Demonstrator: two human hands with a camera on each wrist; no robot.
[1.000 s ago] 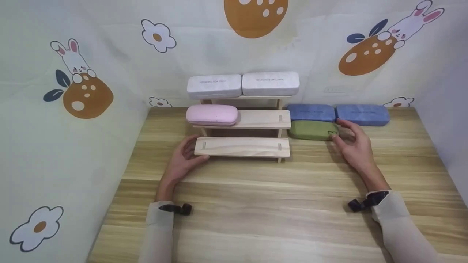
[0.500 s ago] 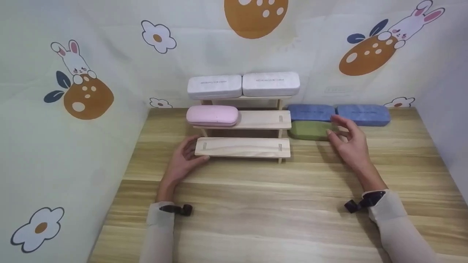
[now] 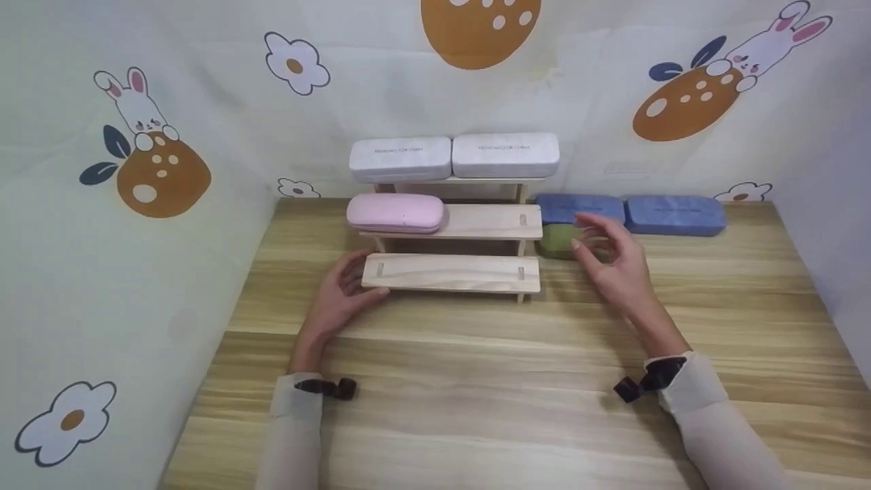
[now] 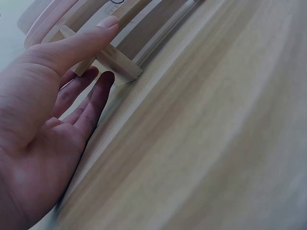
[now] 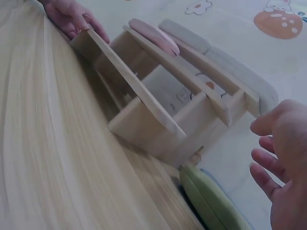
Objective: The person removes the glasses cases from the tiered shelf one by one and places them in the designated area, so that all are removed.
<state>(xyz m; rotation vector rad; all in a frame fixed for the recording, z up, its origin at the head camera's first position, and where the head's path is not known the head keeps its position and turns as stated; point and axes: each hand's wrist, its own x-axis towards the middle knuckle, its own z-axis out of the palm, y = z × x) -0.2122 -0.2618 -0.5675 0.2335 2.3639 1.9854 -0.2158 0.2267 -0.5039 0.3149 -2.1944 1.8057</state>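
A three-step wooden display rack (image 3: pixel 449 272) stands against the back wall. My left hand (image 3: pixel 340 296) holds the left end of its lowest step, the thumb at the front edge and the fingers bent behind; the left wrist view shows this thumb (image 4: pixel 91 43) against the wood. My right hand (image 3: pixel 619 265) hovers with parted, slightly bent fingers over the green glasses case (image 3: pixel 556 241), holding nothing, and hides its right part. In the right wrist view the green case lies on the table beside the rack, apart from the fingers (image 5: pixel 264 167).
A pink glasses case (image 3: pixel 395 212) sits at the left of the middle step. Two white cases, the left one (image 3: pixel 400 160) and the right one (image 3: pixel 505 155), fill the top step. Behind the green case lie two blue cases, left (image 3: pixel 578 205) and right (image 3: pixel 675 214).
My right hand has let go of the green case's right end and moved left above it. The left hand has stayed at the rack.
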